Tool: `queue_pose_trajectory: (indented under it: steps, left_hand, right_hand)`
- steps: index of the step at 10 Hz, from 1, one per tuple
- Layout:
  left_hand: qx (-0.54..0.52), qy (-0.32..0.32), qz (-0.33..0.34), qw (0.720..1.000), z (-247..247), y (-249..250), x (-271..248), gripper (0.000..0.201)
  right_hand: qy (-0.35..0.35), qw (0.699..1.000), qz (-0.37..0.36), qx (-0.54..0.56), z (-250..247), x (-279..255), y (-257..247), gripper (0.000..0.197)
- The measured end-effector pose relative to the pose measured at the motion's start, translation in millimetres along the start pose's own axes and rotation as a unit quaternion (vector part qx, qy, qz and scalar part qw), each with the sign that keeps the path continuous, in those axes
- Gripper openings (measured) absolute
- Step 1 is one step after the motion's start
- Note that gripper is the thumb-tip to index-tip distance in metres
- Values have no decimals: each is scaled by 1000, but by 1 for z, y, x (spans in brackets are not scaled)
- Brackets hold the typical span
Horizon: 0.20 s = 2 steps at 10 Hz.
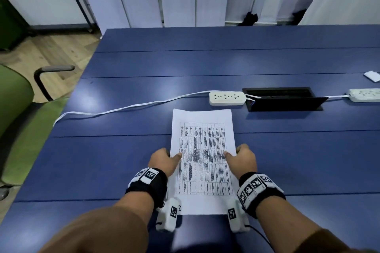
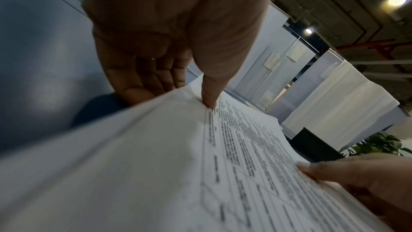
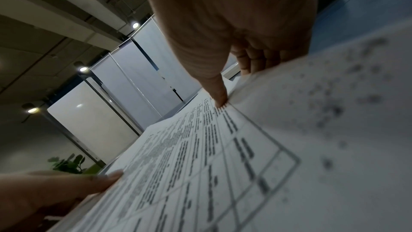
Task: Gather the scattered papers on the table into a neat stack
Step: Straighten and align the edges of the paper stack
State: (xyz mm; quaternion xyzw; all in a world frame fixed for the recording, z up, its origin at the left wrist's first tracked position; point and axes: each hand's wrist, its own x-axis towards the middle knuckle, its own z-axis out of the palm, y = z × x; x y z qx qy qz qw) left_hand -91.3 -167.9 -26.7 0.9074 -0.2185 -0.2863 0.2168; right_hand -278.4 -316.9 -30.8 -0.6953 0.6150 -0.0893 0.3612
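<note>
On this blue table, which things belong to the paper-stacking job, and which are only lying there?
Part of the job:
- paper stack, held at both long edges
- left hand, thumb on top
- right hand, thumb on top

Only lying about:
- near power strip and its white cable
- second power strip
- black cable hatch
- small white item
- green chair
</note>
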Motion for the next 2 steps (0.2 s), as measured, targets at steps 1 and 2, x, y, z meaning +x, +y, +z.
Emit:
queue_pose_trajectory:
  steps: [1, 2]
  left_hand:
    - [-14, 13, 6, 1000, -3, -5, -6, 46]
    - [-41, 16, 17, 999, -11, -13, -9, 52]
  right_hand:
    - [-9, 1000, -19, -13, -5, -1, 2, 51]
    - [-17, 999, -25, 10, -15, -1, 4, 59]
